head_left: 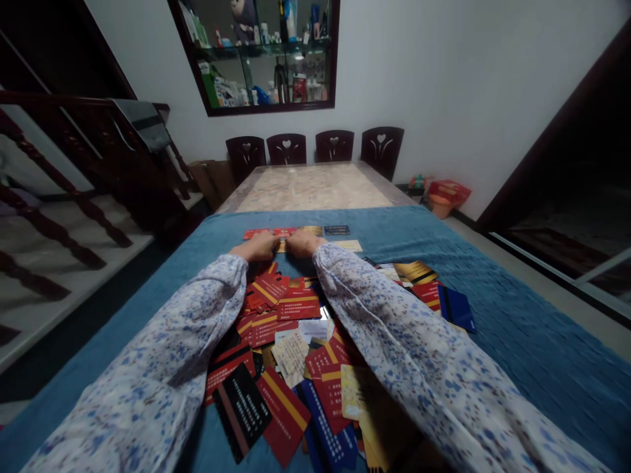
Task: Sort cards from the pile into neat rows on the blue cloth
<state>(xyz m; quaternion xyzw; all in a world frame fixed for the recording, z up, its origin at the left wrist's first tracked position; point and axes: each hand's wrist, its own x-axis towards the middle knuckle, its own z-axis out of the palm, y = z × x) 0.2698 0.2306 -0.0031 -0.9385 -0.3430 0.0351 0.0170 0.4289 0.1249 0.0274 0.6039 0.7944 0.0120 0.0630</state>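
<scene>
In the head view, the person's left hand (pixel 256 247) and right hand (pixel 304 244) are resting close together near the middle of the frame, fingers curling downward around a small yellowish card (pixel 281 247) between them; whether either hand is gripping it, I cannot tell. Just above the hands, a row is running across the blue cloth (pixel 532 381): two red cards (pixel 284 232), a gold card (pixel 311 230) and a black card (pixel 337 230). A cream card (pixel 348 246) is lying just below the black one. Floral sleeves (pixel 158 355) are stretching up from both lower corners, and between them a loose pile of cards (pixel 298 306) is spreading down the lower centre, mostly red with yellow stripes, a black-and-brown striped card (pixel 241 412) lying at its lower left. Right of centre, a blue card (pixel 456 307) is lying at the end of another cluster. Farther up, the pale tabletop (pixel 320 187) is showing beyond the cloth, and four dark chairs (pixel 286 149) are standing behind it.
</scene>
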